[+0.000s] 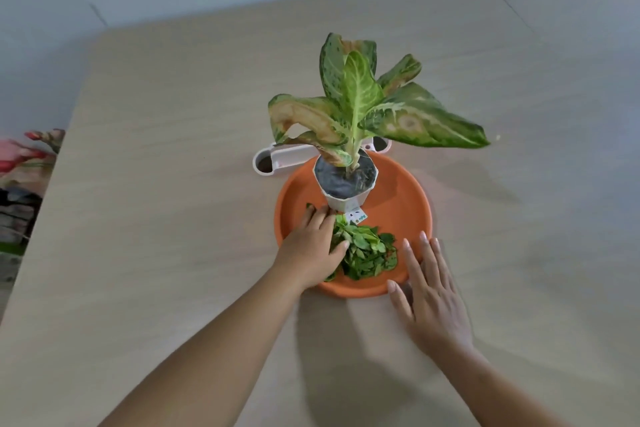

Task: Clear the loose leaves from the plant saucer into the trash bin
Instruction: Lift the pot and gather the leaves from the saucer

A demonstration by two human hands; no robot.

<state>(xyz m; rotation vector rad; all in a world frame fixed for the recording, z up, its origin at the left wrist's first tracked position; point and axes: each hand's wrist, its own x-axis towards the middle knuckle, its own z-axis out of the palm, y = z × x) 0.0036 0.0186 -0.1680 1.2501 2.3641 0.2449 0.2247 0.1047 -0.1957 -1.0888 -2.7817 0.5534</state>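
Note:
An orange round plant saucer [398, 198] sits on a light wooden table. In it stands a white pot [346, 198] with a large variegated plant [360, 104]. A pile of loose green leaves [367, 251] lies in the saucer's near part. My left hand [311, 246] rests inside the saucer, palm down, fingers spread against the left side of the pile and partly over it. My right hand [429, 291] lies flat and open at the saucer's near right rim, fingertips touching the rim. No trash bin is in view.
A white oblong container [287, 158] with round end holes lies behind the saucer. The table's left edge [45, 191] drops to the floor, where colourful fabric [27, 156] lies. A pale wall runs behind the table.

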